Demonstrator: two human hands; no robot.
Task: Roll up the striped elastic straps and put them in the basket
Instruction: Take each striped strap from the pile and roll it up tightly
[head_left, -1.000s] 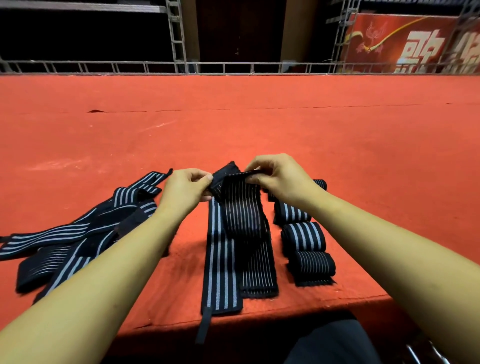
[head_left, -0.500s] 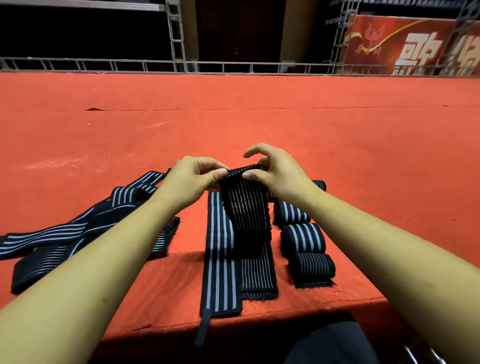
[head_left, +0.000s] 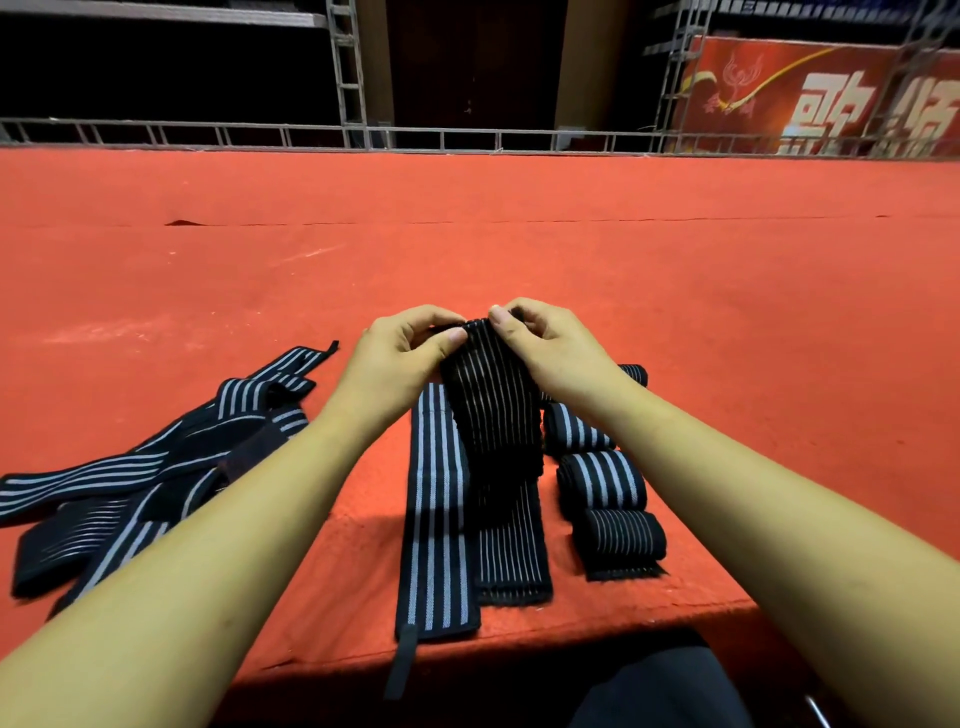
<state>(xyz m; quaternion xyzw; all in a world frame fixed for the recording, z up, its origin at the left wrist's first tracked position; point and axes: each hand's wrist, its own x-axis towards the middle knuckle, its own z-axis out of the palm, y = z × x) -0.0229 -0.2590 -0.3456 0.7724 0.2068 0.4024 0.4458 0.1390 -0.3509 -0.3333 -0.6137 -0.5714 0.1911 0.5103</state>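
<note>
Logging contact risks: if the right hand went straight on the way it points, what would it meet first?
Likely the left hand, close across the top of the thin-striped strap that the right hand also pinches; depth unclear.

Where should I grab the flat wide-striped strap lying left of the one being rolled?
Probably its near end, coming from the front edge of the table. The wide-striped strap lies flat, lengthwise toward you, and its narrow tab hangs over that edge, letting fingers slip under; the far end is crowded by the left hand pinching the thin-striped strap.
</note>
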